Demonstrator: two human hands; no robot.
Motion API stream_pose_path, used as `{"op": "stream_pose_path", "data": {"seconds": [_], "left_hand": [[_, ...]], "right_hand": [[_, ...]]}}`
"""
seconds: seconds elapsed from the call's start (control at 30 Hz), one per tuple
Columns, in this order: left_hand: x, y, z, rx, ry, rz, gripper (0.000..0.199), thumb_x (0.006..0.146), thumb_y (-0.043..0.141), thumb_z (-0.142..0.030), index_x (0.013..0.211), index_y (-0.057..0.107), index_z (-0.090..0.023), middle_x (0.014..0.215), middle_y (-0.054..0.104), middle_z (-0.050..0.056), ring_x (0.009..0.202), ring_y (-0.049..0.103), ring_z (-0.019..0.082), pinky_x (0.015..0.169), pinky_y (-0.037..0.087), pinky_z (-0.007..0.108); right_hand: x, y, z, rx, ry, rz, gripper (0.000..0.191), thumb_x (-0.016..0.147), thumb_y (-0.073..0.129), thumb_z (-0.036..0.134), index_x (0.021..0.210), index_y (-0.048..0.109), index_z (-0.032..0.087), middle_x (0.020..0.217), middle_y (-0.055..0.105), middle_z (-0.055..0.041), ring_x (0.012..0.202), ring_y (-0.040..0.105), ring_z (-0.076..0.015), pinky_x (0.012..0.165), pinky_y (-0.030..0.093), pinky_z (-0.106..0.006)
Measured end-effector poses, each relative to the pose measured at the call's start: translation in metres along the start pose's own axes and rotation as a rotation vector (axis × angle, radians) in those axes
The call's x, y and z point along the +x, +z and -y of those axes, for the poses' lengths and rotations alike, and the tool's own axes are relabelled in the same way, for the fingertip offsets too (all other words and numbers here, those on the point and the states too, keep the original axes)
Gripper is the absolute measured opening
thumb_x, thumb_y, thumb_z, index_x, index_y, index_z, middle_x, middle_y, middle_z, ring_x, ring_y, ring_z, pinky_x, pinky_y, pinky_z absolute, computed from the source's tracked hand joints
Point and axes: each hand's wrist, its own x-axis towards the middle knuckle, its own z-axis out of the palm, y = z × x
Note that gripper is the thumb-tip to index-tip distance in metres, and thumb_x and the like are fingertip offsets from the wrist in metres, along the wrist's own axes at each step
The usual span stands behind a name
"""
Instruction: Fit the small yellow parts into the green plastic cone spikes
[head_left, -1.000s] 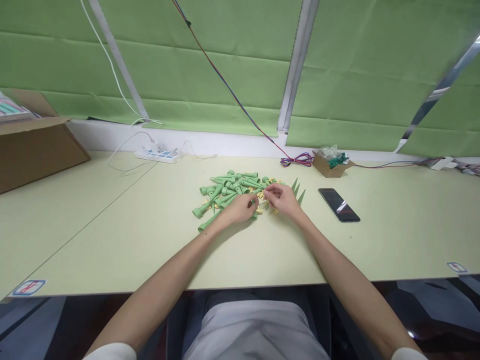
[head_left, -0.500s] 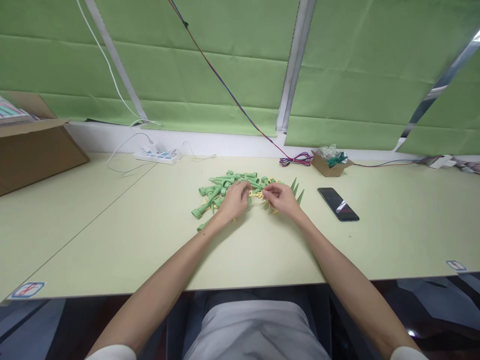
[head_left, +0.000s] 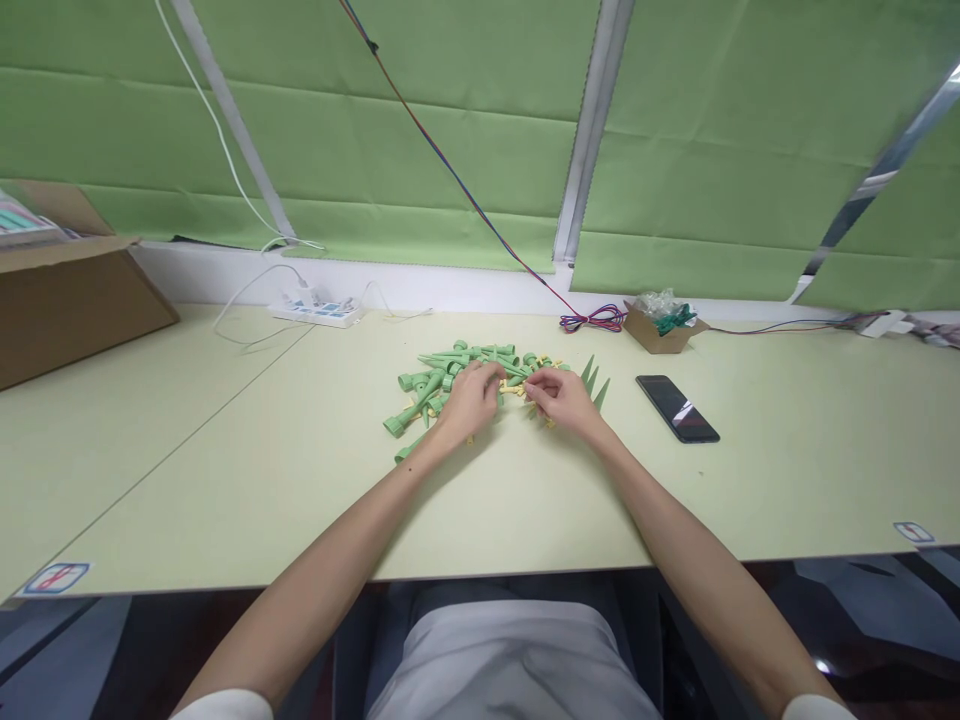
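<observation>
A heap of green plastic spikes (head_left: 427,388), some with ribbed cup-like ends, lies on the table under and around my hands. Small yellow plastic pieces (head_left: 513,388) are scattered among them, some in the gap between my hands. My left hand (head_left: 474,395) is over the heap's middle with its fingers curled in; whatever they hold is hidden. Across the small gap, my right hand (head_left: 559,392) has thumb and fingertips pinched together, and what is between them is too small to name. Just right of this hand, several pointed green spikes (head_left: 595,382) lie side by side.
A black phone (head_left: 677,409) lies to the right. Behind it stand a small cardboard box (head_left: 658,338) with clear and green material and a coiled red-blue cable (head_left: 592,319). A white power strip (head_left: 316,312) and a large carton (head_left: 75,310) are on the left.
My hands stay in nearly the same place over the heap. Only slight finger movement shows, and the view has shifted a tiny bit.
</observation>
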Motion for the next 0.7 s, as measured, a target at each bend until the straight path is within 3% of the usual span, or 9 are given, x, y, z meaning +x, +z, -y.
{"op": "stream_pose_path", "data": {"seconds": [0.47, 0.7], "left_hand": [[-0.0026, -0.0003, -0.0069, -0.020, -0.011, 0.027, 0.027, 0.097, 0.045, -0.021, 0.106, 0.071, -0.019, 0.100, 0.065, 0.009, 0.087, 0.059, 0.022, 0.091, 0.047, 0.037], [-0.0028, 0.0025, -0.0057, -0.034, 0.015, 0.022, 0.028, 0.098, 0.047, -0.026, 0.106, 0.072, -0.018, 0.095, 0.065, 0.008, 0.087, 0.060, 0.022, 0.086, 0.048, 0.036]], "right_hand": [[-0.0009, 0.0010, 0.0010, -0.015, -0.003, 0.006, 0.022, 0.079, 0.070, 0.042, 0.082, 0.067, 0.020, 0.075, 0.072, -0.0058, 0.063, 0.067, -0.0197, 0.053, 0.053, -0.029], [-0.0023, 0.0015, 0.0033, -0.013, -0.006, 0.018, 0.020, 0.080, 0.070, 0.040, 0.081, 0.066, 0.020, 0.072, 0.071, -0.0044, 0.056, 0.063, -0.0169, 0.051, 0.051, -0.028]]}}
